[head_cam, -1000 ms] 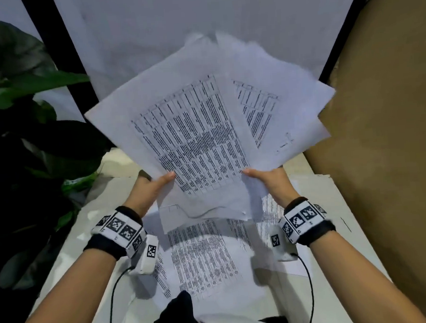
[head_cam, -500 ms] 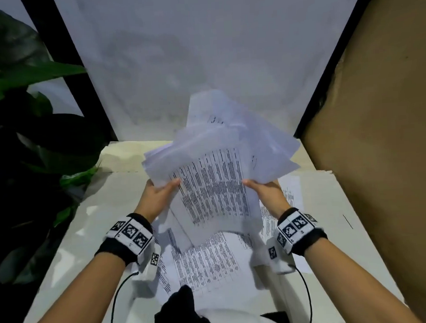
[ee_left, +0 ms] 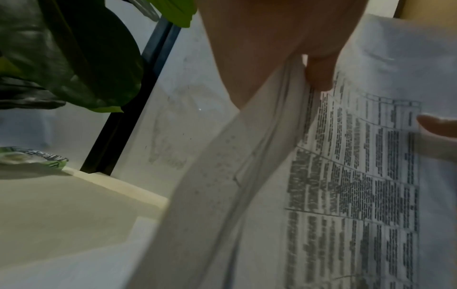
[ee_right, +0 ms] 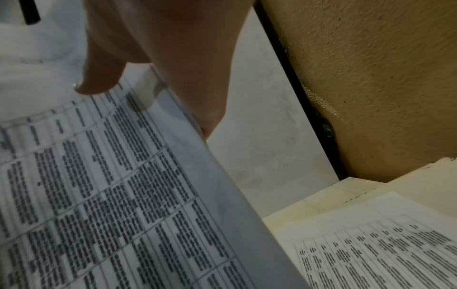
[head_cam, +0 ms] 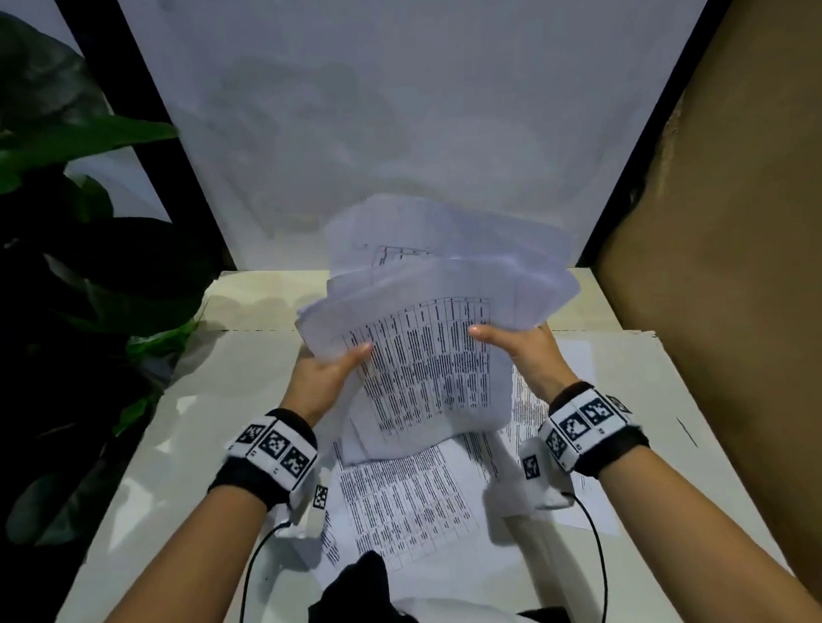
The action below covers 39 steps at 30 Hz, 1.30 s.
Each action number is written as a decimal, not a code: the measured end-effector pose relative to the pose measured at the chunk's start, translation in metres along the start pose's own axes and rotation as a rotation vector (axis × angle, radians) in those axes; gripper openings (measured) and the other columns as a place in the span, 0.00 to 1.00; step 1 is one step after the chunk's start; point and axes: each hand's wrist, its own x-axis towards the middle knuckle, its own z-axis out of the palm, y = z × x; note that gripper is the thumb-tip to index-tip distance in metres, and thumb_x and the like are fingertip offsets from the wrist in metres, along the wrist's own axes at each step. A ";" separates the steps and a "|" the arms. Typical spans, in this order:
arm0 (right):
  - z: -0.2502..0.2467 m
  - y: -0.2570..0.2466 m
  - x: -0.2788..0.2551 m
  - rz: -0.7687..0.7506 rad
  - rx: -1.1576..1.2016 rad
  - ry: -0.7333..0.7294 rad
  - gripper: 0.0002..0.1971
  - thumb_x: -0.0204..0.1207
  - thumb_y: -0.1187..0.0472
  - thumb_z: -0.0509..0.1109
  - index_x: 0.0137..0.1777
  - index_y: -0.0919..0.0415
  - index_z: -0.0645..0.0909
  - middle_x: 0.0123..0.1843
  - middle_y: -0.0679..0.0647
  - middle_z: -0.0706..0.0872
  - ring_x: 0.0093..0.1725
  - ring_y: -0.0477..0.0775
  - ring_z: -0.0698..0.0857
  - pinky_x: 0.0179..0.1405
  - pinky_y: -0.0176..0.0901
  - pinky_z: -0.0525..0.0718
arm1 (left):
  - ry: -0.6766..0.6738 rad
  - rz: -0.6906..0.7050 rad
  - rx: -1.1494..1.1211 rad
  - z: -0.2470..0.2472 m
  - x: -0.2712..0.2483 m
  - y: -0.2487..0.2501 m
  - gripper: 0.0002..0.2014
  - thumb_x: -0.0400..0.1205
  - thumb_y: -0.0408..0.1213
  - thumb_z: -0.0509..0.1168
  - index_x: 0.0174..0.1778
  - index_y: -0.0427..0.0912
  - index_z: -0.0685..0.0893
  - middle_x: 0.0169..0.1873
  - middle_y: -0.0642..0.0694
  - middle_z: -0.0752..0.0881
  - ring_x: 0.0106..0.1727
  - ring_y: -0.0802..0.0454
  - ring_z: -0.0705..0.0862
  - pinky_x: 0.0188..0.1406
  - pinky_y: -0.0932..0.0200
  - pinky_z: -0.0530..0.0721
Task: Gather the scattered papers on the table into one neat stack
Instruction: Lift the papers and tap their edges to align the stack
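Observation:
A loose bundle of printed sheets (head_cam: 431, 353) hangs above the table, tilted away from me, its far edges fanned out. My left hand (head_cam: 328, 371) grips its left edge, thumb on top (ee_left: 319, 76). Gripping the right edge is my right hand (head_cam: 522, 348), whose thumb (ee_right: 99, 78) presses on the printed table. The bundle fills the right of the left wrist view (ee_left: 346, 176) and the left of the right wrist view (ee_right: 111, 185). More printed papers (head_cam: 406, 499) lie flat on the white table (head_cam: 168, 470) under my wrists, one of them at my right (ee_right: 383, 254).
A white wall panel (head_cam: 411, 118) stands behind the table, with a tan wall (head_cam: 759, 290) on the right. Dark green plant leaves (head_cam: 58, 236) crowd the left side. A dark cloth (head_cam: 359, 603) lies at the near table edge. Cables run from both wrist cameras.
Both hands have lowered the bundle from a high, spread fan toward the table and drawn the sheets closer together. The grip on both edges stays the same.

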 end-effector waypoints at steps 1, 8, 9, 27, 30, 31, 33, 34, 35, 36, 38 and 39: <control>-0.002 0.001 0.002 0.010 0.004 0.015 0.29 0.64 0.66 0.77 0.66 0.65 0.74 0.52 0.52 0.85 0.50 0.40 0.85 0.39 0.21 0.82 | 0.014 0.016 -0.020 -0.002 0.003 0.002 0.14 0.75 0.29 0.68 0.47 0.55 0.79 0.42 0.57 0.83 0.42 0.67 0.84 0.42 0.70 0.83; 0.030 0.016 0.013 0.177 -0.058 0.117 0.18 0.71 0.62 0.73 0.59 0.66 0.76 0.49 0.56 0.84 0.59 0.61 0.83 0.56 0.45 0.82 | -0.015 -0.044 0.195 0.018 0.013 -0.010 0.09 0.81 0.37 0.60 0.34 0.44 0.75 0.31 0.43 0.76 0.35 0.48 0.75 0.37 0.59 0.74; 0.035 0.009 0.013 0.154 -0.057 0.120 0.09 0.73 0.62 0.71 0.51 0.62 0.77 0.44 0.52 0.82 0.53 0.58 0.83 0.49 0.39 0.82 | 0.015 -0.035 0.182 0.021 0.014 -0.003 0.08 0.81 0.38 0.59 0.37 0.42 0.77 0.31 0.44 0.77 0.34 0.48 0.76 0.35 0.60 0.75; 0.013 -0.029 -0.005 -0.140 0.080 0.088 0.13 0.67 0.66 0.76 0.48 0.54 0.79 0.46 0.53 0.86 0.49 0.52 0.86 0.59 0.48 0.83 | 0.040 0.071 -0.058 0.005 -0.001 0.019 0.18 0.76 0.32 0.66 0.63 0.40 0.75 0.45 0.55 0.83 0.48 0.59 0.83 0.38 0.77 0.83; 0.009 -0.042 -0.009 -0.244 0.145 0.030 0.13 0.68 0.67 0.74 0.49 0.52 0.80 0.47 0.52 0.86 0.49 0.47 0.87 0.53 0.38 0.85 | 0.013 0.180 -0.153 0.002 -0.004 0.033 0.11 0.72 0.37 0.71 0.48 0.50 0.79 0.35 0.60 0.89 0.41 0.66 0.86 0.38 0.76 0.82; 0.008 -0.041 -0.011 -0.250 0.139 -0.003 0.13 0.67 0.66 0.74 0.49 0.50 0.80 0.46 0.49 0.87 0.48 0.44 0.87 0.53 0.37 0.85 | -0.029 0.210 -0.156 0.000 -0.005 0.034 0.15 0.67 0.45 0.74 0.47 0.50 0.79 0.35 0.62 0.90 0.41 0.67 0.87 0.39 0.75 0.83; 0.008 -0.031 -0.014 -0.205 0.117 -0.059 0.17 0.61 0.54 0.77 0.51 0.48 0.80 0.46 0.45 0.89 0.49 0.43 0.88 0.55 0.41 0.85 | -0.050 0.176 -0.094 -0.003 -0.008 0.024 0.29 0.55 0.59 0.76 0.47 0.49 0.81 0.35 0.65 0.91 0.42 0.66 0.88 0.40 0.72 0.84; 0.007 -0.023 -0.015 -0.174 0.097 -0.070 0.22 0.56 0.47 0.79 0.51 0.48 0.81 0.46 0.46 0.90 0.50 0.44 0.88 0.56 0.43 0.85 | -0.057 0.142 -0.063 -0.004 -0.009 0.017 0.31 0.52 0.62 0.76 0.46 0.48 0.82 0.34 0.64 0.91 0.43 0.64 0.89 0.39 0.71 0.84; 0.007 -0.017 -0.016 -0.154 0.077 -0.076 0.27 0.50 0.42 0.80 0.50 0.47 0.81 0.46 0.47 0.89 0.51 0.45 0.88 0.57 0.46 0.85 | -0.082 0.116 -0.034 -0.005 -0.011 0.011 0.31 0.52 0.63 0.76 0.44 0.48 0.82 0.34 0.63 0.91 0.43 0.63 0.89 0.38 0.70 0.84; 0.007 -0.013 -0.016 -0.144 0.070 -0.070 0.29 0.47 0.39 0.80 0.50 0.46 0.82 0.47 0.48 0.89 0.50 0.46 0.88 0.57 0.47 0.85 | -0.101 0.098 -0.001 -0.005 -0.013 0.008 0.31 0.52 0.65 0.75 0.43 0.49 0.83 0.33 0.60 0.91 0.42 0.63 0.89 0.38 0.69 0.85; 0.007 -0.013 -0.015 -0.158 0.077 -0.057 0.30 0.45 0.37 0.80 0.49 0.47 0.82 0.46 0.48 0.88 0.48 0.45 0.88 0.53 0.44 0.87 | -0.126 0.089 0.029 -0.007 -0.014 0.005 0.29 0.52 0.65 0.74 0.43 0.51 0.83 0.33 0.56 0.91 0.39 0.65 0.88 0.40 0.67 0.85; 0.007 -0.017 -0.014 -0.167 0.075 -0.056 0.30 0.46 0.38 0.80 0.49 0.48 0.82 0.45 0.47 0.89 0.47 0.43 0.88 0.51 0.41 0.87 | -0.138 0.086 0.023 -0.007 -0.014 0.008 0.29 0.51 0.63 0.75 0.44 0.51 0.82 0.35 0.56 0.91 0.39 0.66 0.87 0.41 0.66 0.86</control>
